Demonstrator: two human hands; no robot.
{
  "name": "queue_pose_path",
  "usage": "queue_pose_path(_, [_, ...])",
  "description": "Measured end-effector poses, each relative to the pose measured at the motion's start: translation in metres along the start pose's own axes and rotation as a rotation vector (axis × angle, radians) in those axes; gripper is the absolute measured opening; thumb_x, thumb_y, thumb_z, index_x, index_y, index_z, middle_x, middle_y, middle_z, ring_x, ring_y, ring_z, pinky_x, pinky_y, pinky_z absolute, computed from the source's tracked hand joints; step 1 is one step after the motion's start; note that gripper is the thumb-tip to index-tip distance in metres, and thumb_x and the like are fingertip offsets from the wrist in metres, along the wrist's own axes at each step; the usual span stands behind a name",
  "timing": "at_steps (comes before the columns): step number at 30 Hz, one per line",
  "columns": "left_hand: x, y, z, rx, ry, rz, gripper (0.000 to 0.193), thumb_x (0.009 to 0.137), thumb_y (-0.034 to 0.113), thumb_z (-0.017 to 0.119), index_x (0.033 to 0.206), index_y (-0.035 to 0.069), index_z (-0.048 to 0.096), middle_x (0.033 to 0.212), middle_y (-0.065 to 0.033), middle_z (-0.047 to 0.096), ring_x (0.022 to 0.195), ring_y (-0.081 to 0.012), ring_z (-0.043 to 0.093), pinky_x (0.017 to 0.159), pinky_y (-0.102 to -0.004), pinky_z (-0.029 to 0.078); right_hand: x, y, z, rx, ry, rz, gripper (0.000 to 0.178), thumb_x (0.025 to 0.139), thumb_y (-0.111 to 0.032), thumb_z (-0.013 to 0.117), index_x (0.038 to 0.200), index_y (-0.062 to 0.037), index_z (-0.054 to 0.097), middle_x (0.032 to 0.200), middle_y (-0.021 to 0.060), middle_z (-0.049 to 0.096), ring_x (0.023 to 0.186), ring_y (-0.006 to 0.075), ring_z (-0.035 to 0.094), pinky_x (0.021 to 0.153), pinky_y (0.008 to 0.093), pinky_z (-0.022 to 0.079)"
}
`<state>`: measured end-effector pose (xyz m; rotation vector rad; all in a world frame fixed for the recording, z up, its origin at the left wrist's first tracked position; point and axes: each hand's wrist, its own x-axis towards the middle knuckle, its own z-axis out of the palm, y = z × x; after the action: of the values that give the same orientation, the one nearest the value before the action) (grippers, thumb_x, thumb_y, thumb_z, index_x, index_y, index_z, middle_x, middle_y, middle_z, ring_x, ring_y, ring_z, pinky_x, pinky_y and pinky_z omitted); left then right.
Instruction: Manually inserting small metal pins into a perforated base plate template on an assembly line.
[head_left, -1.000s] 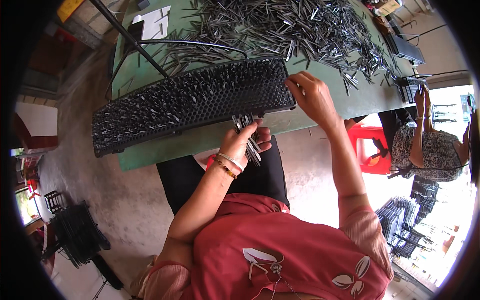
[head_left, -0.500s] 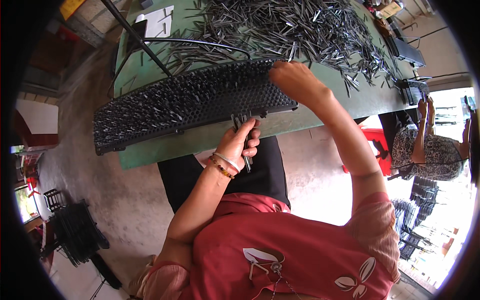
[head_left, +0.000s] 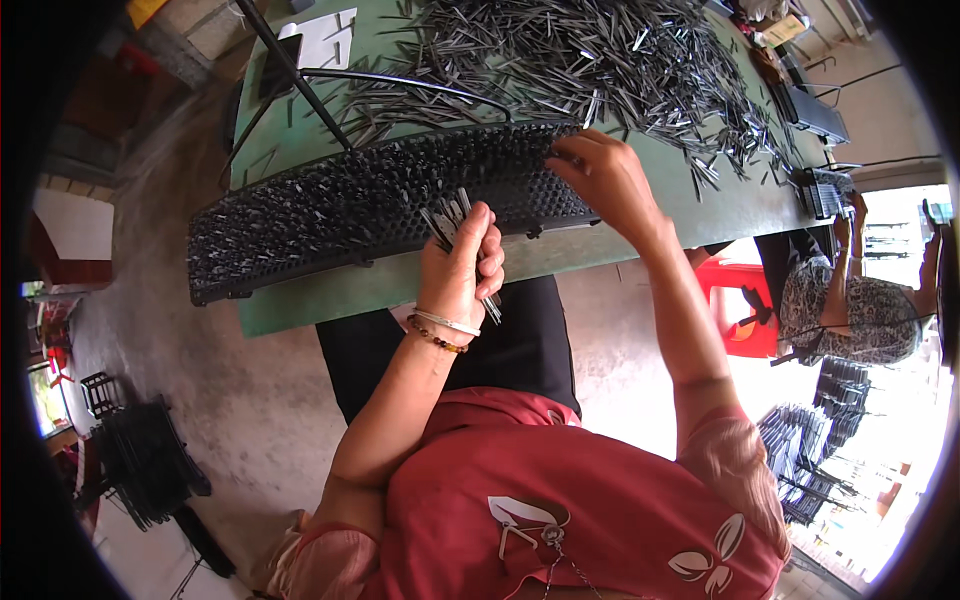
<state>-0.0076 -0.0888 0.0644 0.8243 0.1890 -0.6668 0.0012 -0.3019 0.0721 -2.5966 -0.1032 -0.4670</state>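
A long black rack (head_left: 525, 207) with rows of round holes lies tilted along the table's near edge. Thin dark strips (head_left: 300, 225) stand in most of its holes, while holes near its right end show bare. My left hand (head_left: 462, 262) is closed around a bundle of thin dark metal-looking strips (head_left: 447, 217), held upright over the rack's front edge. At the rack's far right corner is my right hand (head_left: 610, 180), thumb and fingers pinched together. What sits between those fingertips is too small to make out.
A big heap of loose dark strips (head_left: 590, 60) covers the back of the green table (head_left: 300, 312). Black bars (head_left: 410, 85) rise behind the rack. White paper (head_left: 325, 40) lies back left. Another person (head_left: 850, 300) sits at right by a red stool (head_left: 740, 310).
My left hand has risen with its bundle, which now overlaps the rack's front. My right hand has shifted slightly right and turned, so its pinched fingers show.
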Motion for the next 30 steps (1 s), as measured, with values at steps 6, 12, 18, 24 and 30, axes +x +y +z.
queue_pose_path(6, [0.004,0.027,0.024,-0.003,-0.030,0.110,0.023,0.089,0.029,0.061,0.087,0.007,0.054,0.067,0.0030,0.049,0.050,-0.0025,0.041,0.037,-0.0176,0.027,-0.015,-0.006,0.014,0.198,0.230,0.077,0.017,0.086,-0.013,0.062,0.097,-0.0003,0.067,0.086,0.0103,0.066,0.072,0.0195,0.063,0.065,0.0297,0.049])
queue_pose_path(12, [0.002,0.025,0.052,0.117,-0.043,0.463,0.017,0.091,0.023,0.057,0.085,0.007,0.054,0.065,0.0027,0.048,0.049,-0.0041,0.041,0.037,-0.0183,0.029,-0.053,-0.074,0.050,1.833,0.190,0.741,0.060,0.096,-0.048,0.033,0.129,0.0011,0.044,0.119,0.0141,0.056,0.106,0.0213,0.054,0.093,0.0351,0.040])
queue_pose_path(18, [0.026,-0.028,0.007,0.803,-0.059,0.693,0.021,0.080,0.012,0.069,0.092,0.001,0.056,0.080,-0.0062,0.061,0.072,-0.0162,0.059,0.073,-0.0289,0.046,-0.058,-0.085,0.096,2.427,0.260,0.524,0.033,0.099,-0.030,0.034,0.116,-0.0080,0.052,0.115,0.0072,0.058,0.105,0.0204,0.054,0.094,0.0340,0.043])
queue_pose_path(24, [0.018,-0.028,-0.007,1.092,-0.045,1.054,0.020,0.082,0.010,0.066,0.095,0.000,0.055,0.088,-0.0081,0.059,0.081,-0.0192,0.058,0.079,-0.0306,0.045,-0.046,-0.106,0.072,2.213,0.306,1.052,0.045,0.100,-0.036,0.029,0.130,-0.0057,0.043,0.123,0.0102,0.054,0.111,0.0200,0.052,0.097,0.0335,0.040])
queue_pose_path(30, [0.009,-0.032,-0.029,0.148,0.079,0.212,0.017,0.091,0.016,0.057,0.103,0.005,0.060,0.093,-0.0020,0.063,0.085,-0.0111,0.060,0.078,-0.0267,0.048,-0.068,-0.100,0.085,1.727,0.125,0.843,0.048,0.100,-0.034,0.034,0.133,-0.0003,0.040,0.126,0.0094,0.053,0.116,0.0177,0.048,0.099,0.0310,0.037])
